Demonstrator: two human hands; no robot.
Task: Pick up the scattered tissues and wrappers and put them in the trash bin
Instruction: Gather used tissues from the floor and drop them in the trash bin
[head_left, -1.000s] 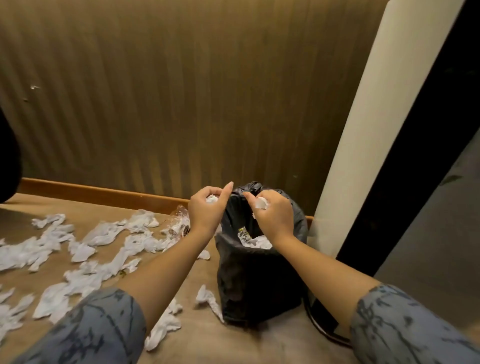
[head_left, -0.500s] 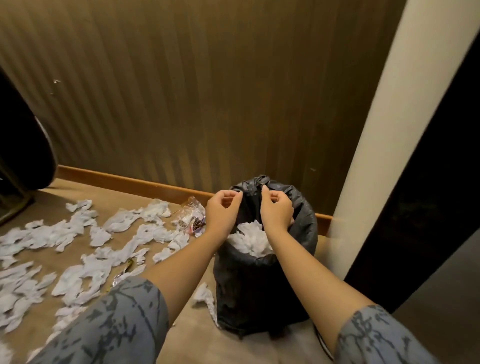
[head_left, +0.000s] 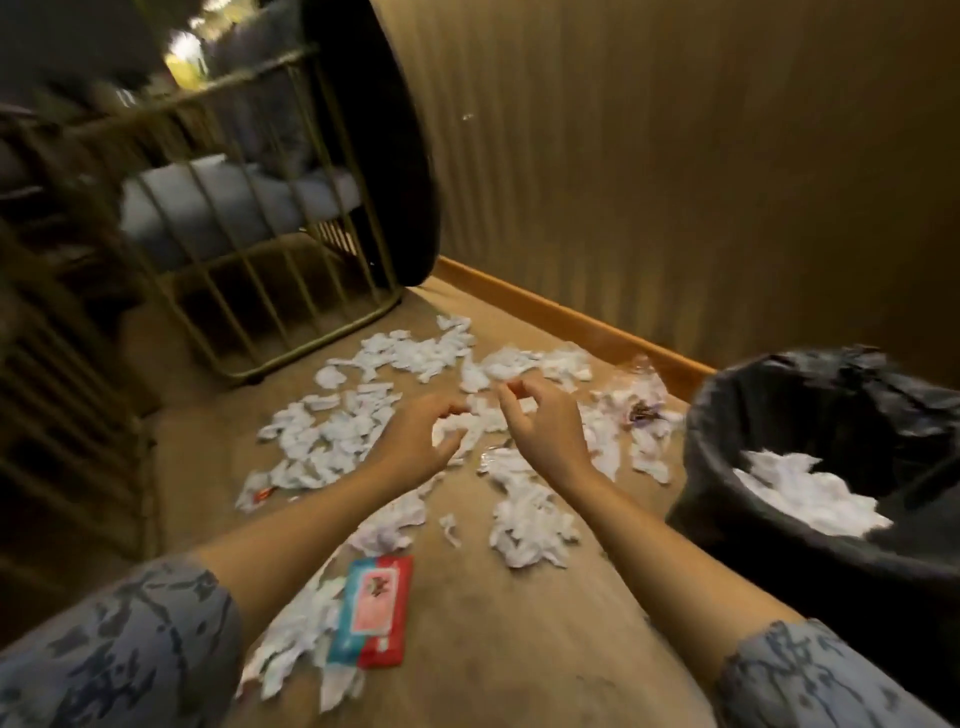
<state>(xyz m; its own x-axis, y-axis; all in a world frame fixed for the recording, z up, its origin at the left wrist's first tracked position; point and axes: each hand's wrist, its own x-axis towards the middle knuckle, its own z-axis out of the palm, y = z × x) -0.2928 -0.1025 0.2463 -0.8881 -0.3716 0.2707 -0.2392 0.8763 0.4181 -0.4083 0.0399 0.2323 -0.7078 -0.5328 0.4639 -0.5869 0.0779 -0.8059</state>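
Torn white tissues (head_left: 415, 358) litter the floor (head_left: 498, 623) left of the trash bin (head_left: 769, 415), which is lined in black and part-filled with tissue. Left hand (head_left: 415, 441) and right hand (head_left: 545, 431) hover above the litter, fingers loosely curled, holding nothing. A red-and-blue wrapper (head_left: 374, 605) lies nearer the viewer. A metal-barred chair (head_left: 234, 249) stands far left of the bin.
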